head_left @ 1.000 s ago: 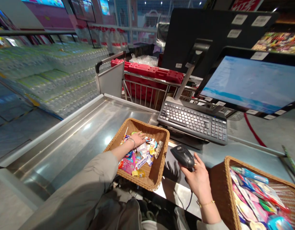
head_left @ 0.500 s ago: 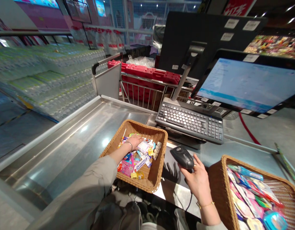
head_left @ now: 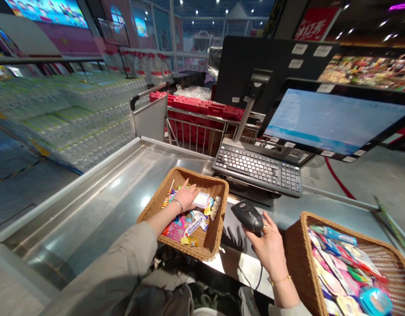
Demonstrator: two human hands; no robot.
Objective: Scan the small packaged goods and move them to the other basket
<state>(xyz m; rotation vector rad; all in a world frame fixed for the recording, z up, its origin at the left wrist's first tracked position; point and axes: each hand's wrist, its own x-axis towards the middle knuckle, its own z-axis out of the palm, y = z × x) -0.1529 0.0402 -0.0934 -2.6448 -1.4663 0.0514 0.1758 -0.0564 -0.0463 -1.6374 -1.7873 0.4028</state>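
My left hand (head_left: 187, 197) reaches into a wicker basket (head_left: 209, 242) of small colourful packaged goods. Its fingers are spread over the items and do not grip any of them. Just right of the fingertips lies a pale, flat box (head_left: 201, 200). A clear pack of round pieces (head_left: 215, 207) rests against the basket's right side. My right hand (head_left: 271, 245) holds a black handheld barcode scanner (head_left: 247, 215) above the counter, its head pointing left towards the basket. The scanner's handle is mostly hidden by my fingers.
A second wicker basket (head_left: 294, 245) with toothbrush packs and other goods stands at the right. Behind the baskets are a keyboard (head_left: 255, 169) and a lit monitor (head_left: 334, 118). The metal counter (head_left: 100, 206) has a raised left edge. Beyond it stands a cart (head_left: 196, 131).
My left hand has lifted slightly and its fingers have spread more. The camera has tilted up a little. The scanner stays in my right hand.
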